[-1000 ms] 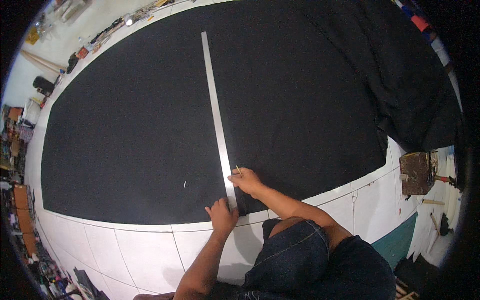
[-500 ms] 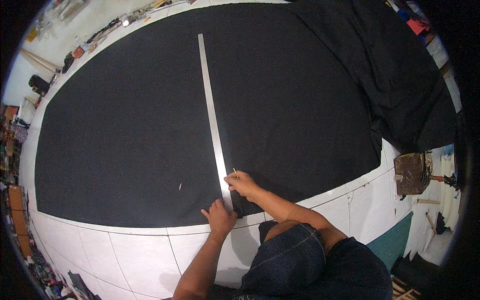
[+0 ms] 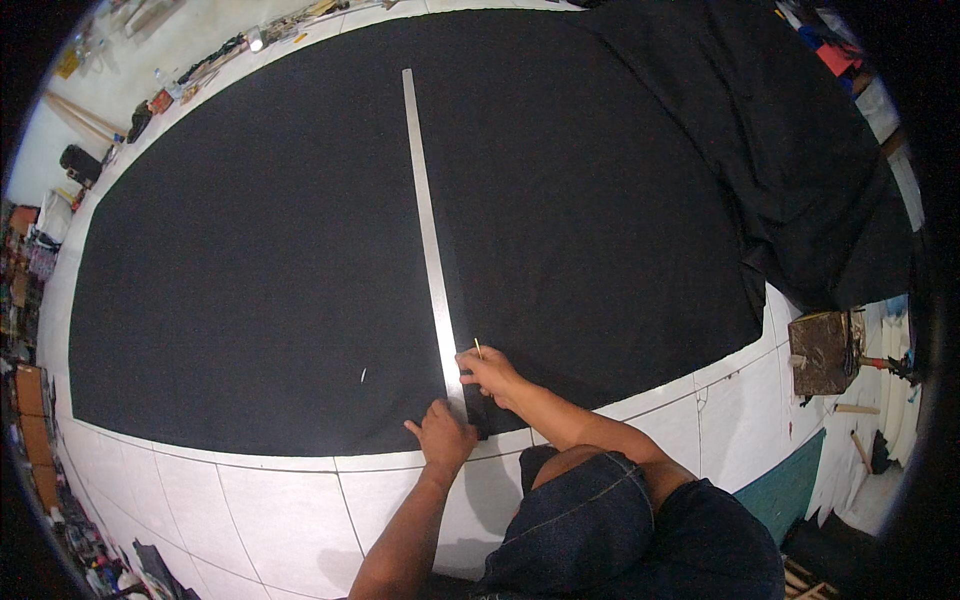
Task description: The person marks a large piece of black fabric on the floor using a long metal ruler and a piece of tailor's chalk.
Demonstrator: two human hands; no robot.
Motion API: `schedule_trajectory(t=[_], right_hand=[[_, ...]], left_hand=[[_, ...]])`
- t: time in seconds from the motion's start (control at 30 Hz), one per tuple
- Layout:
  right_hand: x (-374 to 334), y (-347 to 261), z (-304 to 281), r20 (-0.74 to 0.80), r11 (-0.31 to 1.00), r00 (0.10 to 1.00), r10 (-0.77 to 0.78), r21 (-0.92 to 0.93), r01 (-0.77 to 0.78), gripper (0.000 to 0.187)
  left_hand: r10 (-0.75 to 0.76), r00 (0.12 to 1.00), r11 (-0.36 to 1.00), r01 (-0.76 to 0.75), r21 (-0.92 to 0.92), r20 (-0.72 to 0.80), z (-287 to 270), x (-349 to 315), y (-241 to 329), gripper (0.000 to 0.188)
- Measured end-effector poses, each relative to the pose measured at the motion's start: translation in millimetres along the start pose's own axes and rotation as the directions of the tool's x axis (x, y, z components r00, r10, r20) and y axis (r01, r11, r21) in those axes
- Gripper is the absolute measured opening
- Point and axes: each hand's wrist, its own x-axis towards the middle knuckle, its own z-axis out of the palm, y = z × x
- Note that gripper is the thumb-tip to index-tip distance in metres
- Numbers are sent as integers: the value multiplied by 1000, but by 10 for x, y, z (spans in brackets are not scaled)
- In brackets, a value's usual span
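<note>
A long, pale metal ruler (image 3: 428, 225) lies on a wide sheet of black cloth (image 3: 250, 250), running from the far side to the near edge. My left hand (image 3: 443, 437) rests over the ruler's near end, thumb out to the side and fingers spread. Just to the right of the ruler, my right hand (image 3: 490, 373) pinches a thin yellow pencil (image 3: 479, 349). Its fingertips are close against the ruler's right edge, and the pencil's lower end is hidden by the fingers. A small white curved mark or scrap (image 3: 363, 375) lies on the cloth left of the ruler.
White tiled floor (image 3: 280, 510) borders the cloth. Loose black cloth is bunched in folds (image 3: 800, 170) at the far right. A brown wrapped box (image 3: 822, 355) stands on the right, above a green mat (image 3: 785, 488). Cardboard boxes (image 3: 30, 390) and clutter line the left.
The whole view has shifted slightly. My right hand sits a touch nearer and to the right, the pencil still in it. The left hand stays on the ruler's near end.
</note>
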Motion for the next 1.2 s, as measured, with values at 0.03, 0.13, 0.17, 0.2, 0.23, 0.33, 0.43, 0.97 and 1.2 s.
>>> schedule_trajectory(t=[0.03, 0.13, 0.17, 0.2, 0.23, 0.33, 0.43, 0.97, 1.2], right_hand=[[-8, 0, 16, 4, 1000, 1000, 2, 0, -2, 37], [-27, 5, 38, -23, 999, 1000, -21, 27, 22, 36], [-25, 12, 39, -26, 999, 999, -31, 23, 32, 35], [-23, 20, 41, -30, 999, 999, -41, 18, 41, 35], [-38, 9, 69, -29, 999, 999, -40, 18, 41, 35], [-90, 1, 151, -95, 998, 994, -63, 15, 64, 36], [-114, 46, 218, -105, 986, 990, -88, 134, 102, 44], [-49, 37, 85, -14, 867, 964, -265, -441, 232, 55], [-137, -11, 301, -89, 997, 994, -62, -41, 58, 39]], left_hand=[[-6, 1000, 1000, 6, -6, 6, -5, 0, -21, 60], [-3, 1000, 998, 4, -60, 2, -6, -3, -42, 61], [-2, 1000, 998, 2, -60, 4, -6, -7, -33, 61], [-3, 1000, 998, 3, -68, 3, -5, -12, -24, 62], [-7, 1000, 997, 7, -75, 0, -7, -15, -24, 62], [-6, 1000, 998, 6, -66, -2, -33, -12, -22, 63], [-43, 999, 994, 46, -95, 27, -65, -1, 15, 62], [-51, 998, 996, 53, -78, 24, -95, -18, 147, 60], [-61, 998, 995, 62, -78, 24, -57, -39, 49, 62]])
